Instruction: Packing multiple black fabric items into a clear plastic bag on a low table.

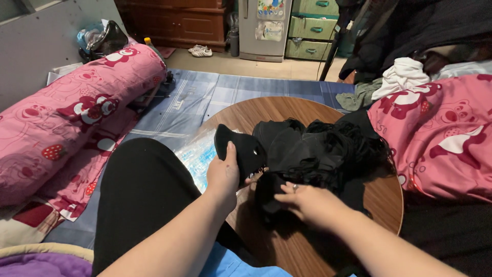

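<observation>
A heap of black fabric masks [323,149] with tangled ear loops lies on a round wooden table [287,110]. My left hand [224,174] grips one black mask [241,149] at its lower edge and holds it up off the table's left side. My right hand [307,202] lies palm down, fingers spread, pressing on another black mask [269,192] at the front of the heap. A ring shows on one finger of that hand.
A pink cartoon-print bolster [72,113] lies at left and a matching pink blanket [441,133] at right. A blue checked mat [205,97] covers the floor. A clear plastic bag [197,154] sits beside the table. A small fridge [265,28] and green drawers [312,28] stand at the back.
</observation>
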